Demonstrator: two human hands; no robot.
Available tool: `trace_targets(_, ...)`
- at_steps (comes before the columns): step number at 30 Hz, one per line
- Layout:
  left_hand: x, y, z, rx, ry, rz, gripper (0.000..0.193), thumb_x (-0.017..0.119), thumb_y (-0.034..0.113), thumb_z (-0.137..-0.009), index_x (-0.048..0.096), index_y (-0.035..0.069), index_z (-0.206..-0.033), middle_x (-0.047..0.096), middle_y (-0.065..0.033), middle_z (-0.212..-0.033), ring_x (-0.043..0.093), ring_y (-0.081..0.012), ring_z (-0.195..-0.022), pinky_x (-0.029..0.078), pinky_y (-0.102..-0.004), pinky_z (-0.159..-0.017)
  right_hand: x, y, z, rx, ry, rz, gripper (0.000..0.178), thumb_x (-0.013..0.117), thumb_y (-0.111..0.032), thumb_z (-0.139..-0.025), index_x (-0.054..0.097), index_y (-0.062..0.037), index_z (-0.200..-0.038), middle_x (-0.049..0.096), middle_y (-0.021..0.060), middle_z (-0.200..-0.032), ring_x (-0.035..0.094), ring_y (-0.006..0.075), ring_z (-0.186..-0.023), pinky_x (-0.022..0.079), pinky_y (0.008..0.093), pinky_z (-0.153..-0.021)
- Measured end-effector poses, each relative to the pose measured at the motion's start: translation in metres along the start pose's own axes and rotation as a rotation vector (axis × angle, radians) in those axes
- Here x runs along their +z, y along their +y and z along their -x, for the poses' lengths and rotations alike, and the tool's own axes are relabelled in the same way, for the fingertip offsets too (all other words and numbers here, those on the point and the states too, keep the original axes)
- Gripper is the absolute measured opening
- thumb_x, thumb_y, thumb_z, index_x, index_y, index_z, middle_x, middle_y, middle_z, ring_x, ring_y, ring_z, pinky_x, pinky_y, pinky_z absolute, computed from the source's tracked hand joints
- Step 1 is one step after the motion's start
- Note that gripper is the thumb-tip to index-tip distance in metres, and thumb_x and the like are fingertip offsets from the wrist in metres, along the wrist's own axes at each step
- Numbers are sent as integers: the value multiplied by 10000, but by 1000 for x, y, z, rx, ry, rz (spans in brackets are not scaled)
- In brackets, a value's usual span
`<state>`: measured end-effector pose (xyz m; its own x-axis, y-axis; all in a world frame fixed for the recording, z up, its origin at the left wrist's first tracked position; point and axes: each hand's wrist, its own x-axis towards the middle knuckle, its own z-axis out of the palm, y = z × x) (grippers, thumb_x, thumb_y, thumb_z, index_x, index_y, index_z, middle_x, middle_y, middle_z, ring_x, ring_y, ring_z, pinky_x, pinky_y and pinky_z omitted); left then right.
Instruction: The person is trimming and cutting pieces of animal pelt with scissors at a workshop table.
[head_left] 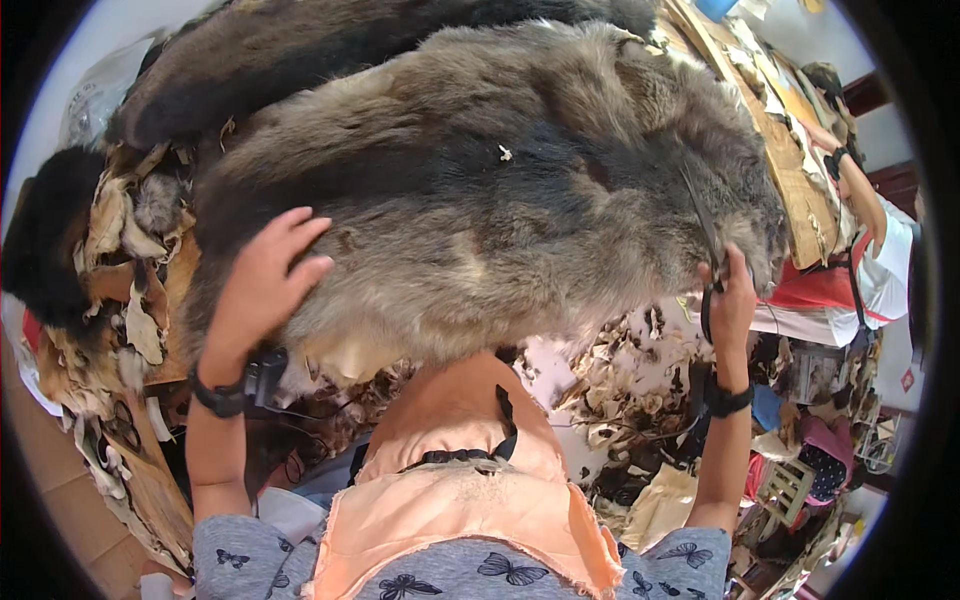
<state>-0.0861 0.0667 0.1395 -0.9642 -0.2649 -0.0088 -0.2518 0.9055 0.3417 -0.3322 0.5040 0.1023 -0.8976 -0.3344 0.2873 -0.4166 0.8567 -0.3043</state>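
Heaped hide scraps (620, 390) cover the workbench under a large grey-brown fur pelt (480, 190). Left hand (262, 285) lies spread flat on the fur; right hand (730, 300) grips dark scissors (706, 240) at the pelt's edge. Should the pelt slide, the blades could cut crooked.

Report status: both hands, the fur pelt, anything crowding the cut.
Left hand flat on large grey-brown fur pelt, open. Right hand shut on dark scissors at pelt's right edge. Pale trimmed scraps heaped below; another person's arm far right, apart.
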Motion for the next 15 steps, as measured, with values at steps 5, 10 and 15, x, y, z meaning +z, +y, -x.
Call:
trace_targets(5, -40, -25, -35, -169, -6, 274, 318, 624, 128, -763, 599, 60, -1074, 561, -96, -1075, 580, -164, -780, 489, -279, -683, 10, 21, -56, -173, 76, -2, 413, 590, 1, -728, 485, -83, -1118, 577, 180, -868, 559, 358, -808, 433, 389, -690)
trace_targets(10, -32, -50, -65, -305, -26, 307, 470, 681, 139, -720, 539, 85, -1164, 489, -91, -1093, 574, -165, -754, 503, -263, -524, 4, 71, -107, -99, -44, 47, 495, 509, 86, -684, 469, -108, -1138, 577, 203, -886, 556, 386, -835, 429, 419, -705)
trace_targets(15, -13, -55, -92, -335, -35, 207, 384, 695, 69, -684, 518, 28, -1023, 486, -135, -994, 566, -181, -569, 468, -294, -487, 23, 94, -125, -166, -149, 64, 456, 507, 101, -696, 470, -86, -1110, 581, 225, -896, 551, 402, -888, 432, 403, -712)
